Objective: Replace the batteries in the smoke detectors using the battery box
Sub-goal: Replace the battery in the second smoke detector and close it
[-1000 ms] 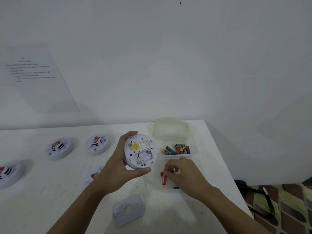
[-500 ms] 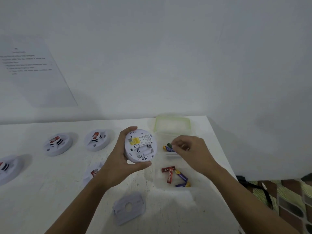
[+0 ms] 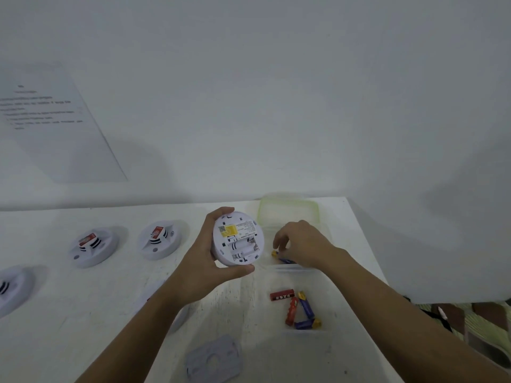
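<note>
My left hand (image 3: 201,268) grips a white round smoke detector (image 3: 238,239) above the table, its back turned to me and its battery bay empty. My right hand (image 3: 302,244) reaches down into the clear battery box (image 3: 293,268) just right of the detector. Its fingertips close on a purple battery with a yellow end (image 3: 279,257); the hand hides the box's other contents. Nearer to me, several loose red and purple batteries (image 3: 297,309) lie in a clear tray on the table.
Two more detectors (image 3: 94,247) (image 3: 160,239) sit on the white table (image 3: 83,313) to the left, a third (image 3: 11,288) at the left edge. A grey mounting plate (image 3: 213,360) lies near me. The green-rimmed lid (image 3: 287,210) is behind the box. The table's right edge is close.
My right hand left the red battery with the loose ones, went up to the battery box, and now dips its fingers lower into it. The detector stays held in my left hand.
</note>
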A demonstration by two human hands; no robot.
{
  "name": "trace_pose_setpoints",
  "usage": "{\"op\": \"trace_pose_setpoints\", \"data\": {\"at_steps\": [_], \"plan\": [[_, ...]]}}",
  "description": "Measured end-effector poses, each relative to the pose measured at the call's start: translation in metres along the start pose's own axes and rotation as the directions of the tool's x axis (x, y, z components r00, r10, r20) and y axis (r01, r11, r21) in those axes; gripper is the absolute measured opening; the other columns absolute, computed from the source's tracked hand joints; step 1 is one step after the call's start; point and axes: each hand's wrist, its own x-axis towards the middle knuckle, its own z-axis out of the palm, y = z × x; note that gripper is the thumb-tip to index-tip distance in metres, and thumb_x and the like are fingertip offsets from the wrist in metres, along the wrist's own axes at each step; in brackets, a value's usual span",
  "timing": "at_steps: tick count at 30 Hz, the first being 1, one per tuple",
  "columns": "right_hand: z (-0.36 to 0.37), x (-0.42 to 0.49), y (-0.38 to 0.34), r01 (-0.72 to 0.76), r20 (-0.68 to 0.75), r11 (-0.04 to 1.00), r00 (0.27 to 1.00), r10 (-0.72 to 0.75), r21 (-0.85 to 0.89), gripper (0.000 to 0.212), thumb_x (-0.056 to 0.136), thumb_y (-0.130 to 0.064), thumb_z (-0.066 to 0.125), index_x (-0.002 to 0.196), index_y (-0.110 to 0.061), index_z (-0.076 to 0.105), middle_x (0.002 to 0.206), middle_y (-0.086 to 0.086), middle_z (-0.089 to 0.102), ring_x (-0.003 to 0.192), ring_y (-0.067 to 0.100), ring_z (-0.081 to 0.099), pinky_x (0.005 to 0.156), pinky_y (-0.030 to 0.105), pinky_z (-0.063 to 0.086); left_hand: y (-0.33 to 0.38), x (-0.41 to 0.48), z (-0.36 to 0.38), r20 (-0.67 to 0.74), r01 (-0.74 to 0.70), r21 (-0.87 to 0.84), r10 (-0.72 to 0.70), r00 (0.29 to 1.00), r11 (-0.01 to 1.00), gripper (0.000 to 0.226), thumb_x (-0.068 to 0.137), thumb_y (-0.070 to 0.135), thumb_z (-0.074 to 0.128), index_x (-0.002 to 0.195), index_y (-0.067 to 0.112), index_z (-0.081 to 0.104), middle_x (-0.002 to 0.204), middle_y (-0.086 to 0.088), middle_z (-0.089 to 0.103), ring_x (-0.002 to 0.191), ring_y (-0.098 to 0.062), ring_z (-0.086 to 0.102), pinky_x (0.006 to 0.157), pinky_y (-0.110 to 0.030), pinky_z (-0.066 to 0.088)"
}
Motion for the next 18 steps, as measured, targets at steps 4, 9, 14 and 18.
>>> {"op": "trace_pose_setpoints", "data": {"at_steps": [4,9,14,18], "plan": [[0.005,0.009,-0.001,-0.012,0.030,0.994,0.999,0.016,-0.108,0.018,0.080,-0.020,0.079,0.097,-0.023,0.075,0.093,-0.003,0.074,0.082,0.016,0.067,0.072,0.029,0.057,-0.005,0.006,-0.003,-0.004,-0.004,-0.013,0.004,1.000,1.000,0.095,0.068,0.002,0.090,0.140,0.034,0.037,0.132,0.021,0.053,0.128,-0.008,0.054,0.095,-0.027,0.055],[0.013,0.012,0.003,-0.008,0.020,0.996,1.000,0.010,-0.090,0.025,0.083,-0.016,0.073,0.106,-0.026,0.072,0.101,-0.002,0.073,0.087,0.016,0.065,0.075,0.030,0.056,-0.009,0.007,-0.004,-0.009,-0.001,-0.017,0.001,1.000,1.000,0.095,0.068,0.002,0.089,0.140,0.033,0.036,0.131,0.021,0.054,0.128,-0.008,0.054,0.094,-0.024,0.055],[0.010,0.000,0.002,0.010,-0.140,0.973,0.990,0.022,0.229,0.027,0.088,-0.015,0.071,0.111,-0.027,0.073,0.093,-0.004,0.069,0.072,0.013,0.059,0.070,0.025,0.052,-0.008,0.005,-0.003,-0.037,-0.016,-0.009,0.015,0.999,1.000,0.095,0.067,0.003,0.090,0.139,0.034,0.037,0.129,0.025,0.054,0.128,-0.006,0.053,0.090,-0.020,0.054],[-0.010,-0.022,-0.014,0.036,-0.247,0.795,0.958,0.145,0.606,0.017,0.091,-0.011,0.069,0.099,-0.026,0.069,0.085,0.003,0.072,0.062,0.006,0.065,0.055,0.018,0.051,-0.004,0.001,-0.002,-0.047,-0.031,-0.017,0.030,0.998,0.999,0.094,0.067,0.002,0.089,0.139,0.033,0.037,0.127,0.028,0.054,0.127,-0.004,0.053,0.090,-0.017,0.053]]}}
